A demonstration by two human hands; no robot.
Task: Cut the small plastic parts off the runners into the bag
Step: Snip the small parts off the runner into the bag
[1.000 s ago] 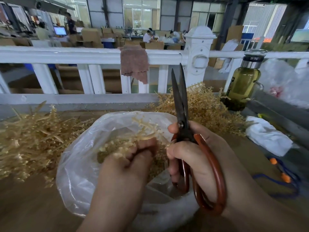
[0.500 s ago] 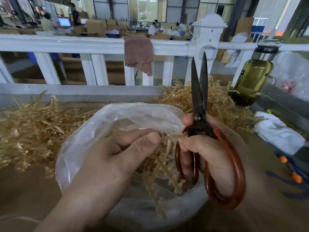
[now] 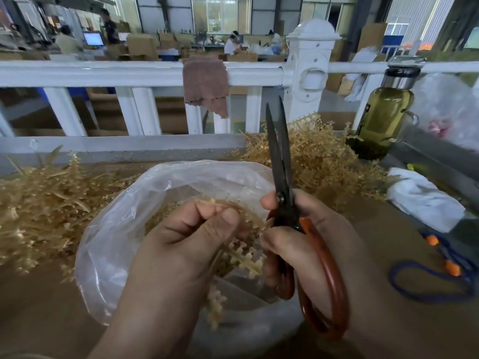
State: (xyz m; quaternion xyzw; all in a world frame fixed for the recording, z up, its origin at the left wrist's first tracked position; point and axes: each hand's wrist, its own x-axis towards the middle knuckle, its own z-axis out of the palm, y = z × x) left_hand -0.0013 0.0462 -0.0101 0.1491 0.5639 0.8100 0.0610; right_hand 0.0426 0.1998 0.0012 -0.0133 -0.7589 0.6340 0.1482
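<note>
Both hands sit over the clear bag (image 3: 116, 229) on my desk (image 3: 388, 257). My left hand (image 3: 181, 244) has thumb and curled fingers pinched on a tan runner (image 3: 245, 256), whose toothed end hangs into the bag's mouth. My right hand (image 3: 308, 244) is wrapped through the red loops of the scissors (image 3: 281, 177), blades pointing up and nearly together, just beside the runner. More runners (image 3: 39, 208) lie heaped left of the bag and behind the scissors.

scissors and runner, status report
Left grip pinches tan plastic runner over clear plastic bag. Right grip holds red-handled black scissors, blades up, off the runner. Nothing in the way.
</note>
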